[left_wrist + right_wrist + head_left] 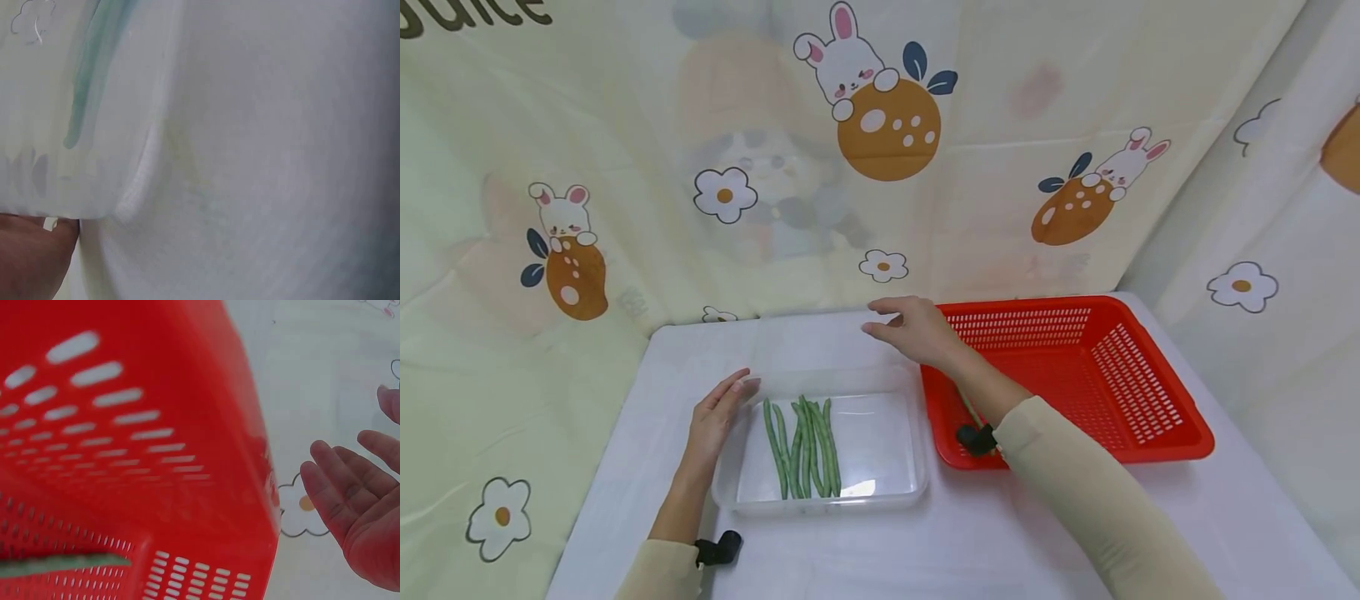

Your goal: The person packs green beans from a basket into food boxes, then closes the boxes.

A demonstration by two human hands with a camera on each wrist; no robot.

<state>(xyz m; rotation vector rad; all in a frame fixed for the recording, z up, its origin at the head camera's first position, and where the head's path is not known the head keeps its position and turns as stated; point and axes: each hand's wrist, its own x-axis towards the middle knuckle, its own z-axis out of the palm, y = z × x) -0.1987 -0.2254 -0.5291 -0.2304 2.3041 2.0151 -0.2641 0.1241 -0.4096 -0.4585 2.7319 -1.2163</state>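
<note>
Several green beans (806,450) lie lengthwise side by side in the left half of a clear plastic box (880,502). My left hand (718,417) holds this box by its left side near the far corner. In the left wrist view, fingers (37,253) show at the corner of the box, and a blurred bean shows through its wall. My right hand (917,329) is raised above the near-left edge of the red basket (1138,454), its fingers spread apart with nothing between them. A green bean (69,565) lies in the basket, partly hidden by the right forearm in the head view.
The slotted red basket stands to the right of the box, a narrow gap between them. Both are on a white-covered table (820,554). A printed cloth (970,217) with rabbits and flowers hangs behind the table and along its sides.
</note>
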